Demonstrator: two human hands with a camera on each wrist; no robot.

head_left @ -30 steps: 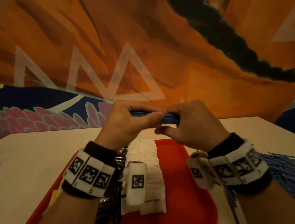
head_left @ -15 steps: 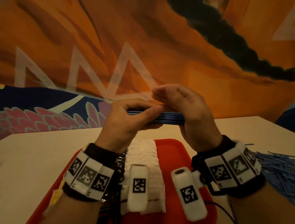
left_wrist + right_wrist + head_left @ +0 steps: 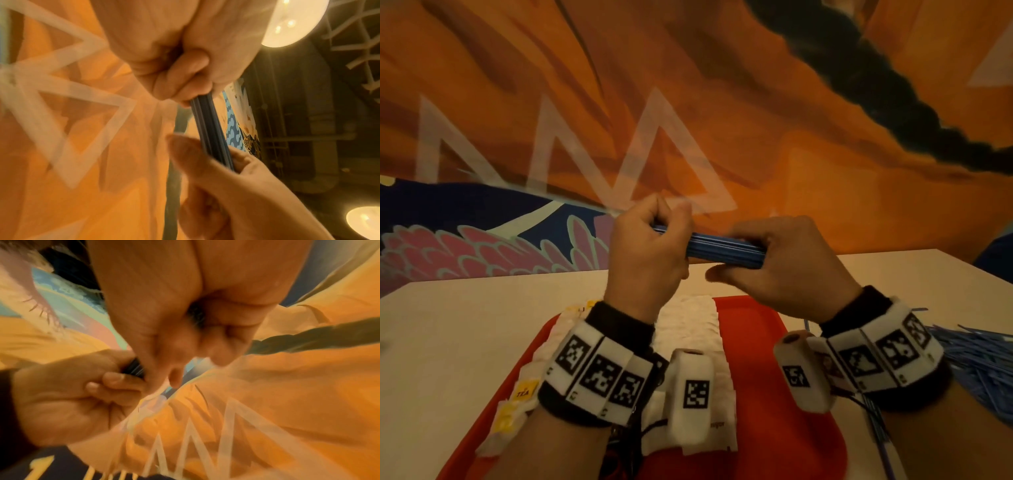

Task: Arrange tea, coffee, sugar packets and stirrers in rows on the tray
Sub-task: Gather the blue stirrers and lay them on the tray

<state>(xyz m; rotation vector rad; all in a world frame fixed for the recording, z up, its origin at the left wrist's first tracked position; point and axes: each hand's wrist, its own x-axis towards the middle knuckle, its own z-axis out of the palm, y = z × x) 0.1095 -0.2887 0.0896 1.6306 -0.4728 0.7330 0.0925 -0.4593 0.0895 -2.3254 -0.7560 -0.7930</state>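
A bundle of blue stirrers (image 3: 722,248) is held level in the air above the red tray (image 3: 774,394). My left hand (image 3: 647,253) grips its left end with curled fingers. My right hand (image 3: 780,263) holds its right end, thumb underneath. The left wrist view shows the blue stirrers (image 3: 209,129) running between both hands. In the right wrist view only a short dark piece of the stirrers (image 3: 133,368) shows. On the tray lie a row of white sugar packets (image 3: 688,325) and, at its left edge, tea packets (image 3: 524,390) with yellow tags.
A loose heap of blue stirrers (image 3: 979,370) lies on the pale table (image 3: 465,342) to the right of the tray. A few stirrers (image 3: 880,431) hang over the near right. A painted orange wall rises behind the table.
My right hand came off the top of the bundle and moved back to its right end. My left hand turned its grip and rose slightly; the bundle stays above the tray.
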